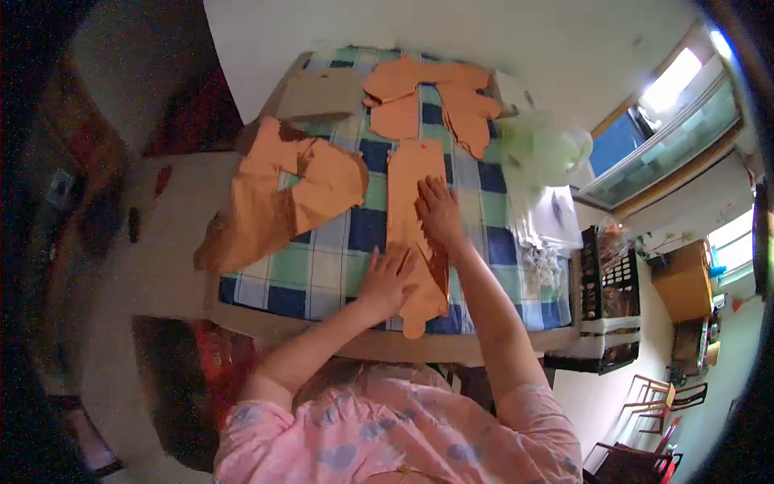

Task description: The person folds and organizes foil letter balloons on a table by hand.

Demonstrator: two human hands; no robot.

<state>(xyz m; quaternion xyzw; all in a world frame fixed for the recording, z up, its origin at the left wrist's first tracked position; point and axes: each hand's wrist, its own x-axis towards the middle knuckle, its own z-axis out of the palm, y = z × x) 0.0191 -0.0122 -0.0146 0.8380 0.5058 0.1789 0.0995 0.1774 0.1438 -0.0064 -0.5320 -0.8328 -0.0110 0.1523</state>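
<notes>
A long orange folded piece point(415, 185), paper or card by its look, lies lengthwise on the checked tablecloth point(322, 278) in front of me. My left hand point(389, 280) rests on its lower left edge with the fingers spread. Higher up, my right hand point(439, 211) lies on its right edge, fingers apart. A folded flap covers the lower part, and a rounded tab sticks out at the near end. Left of it sits a larger crumpled orange piece point(326, 189). More orange pieces point(463, 89) lie at the far side of the table.
A flat beige item point(321, 93) lies at the back left. Pale green plastic point(544, 153) and white bags point(556, 218) are along the right side. Beyond the table's right edge stands a black crate point(610, 278). Wooden chairs point(649, 395) are farther right.
</notes>
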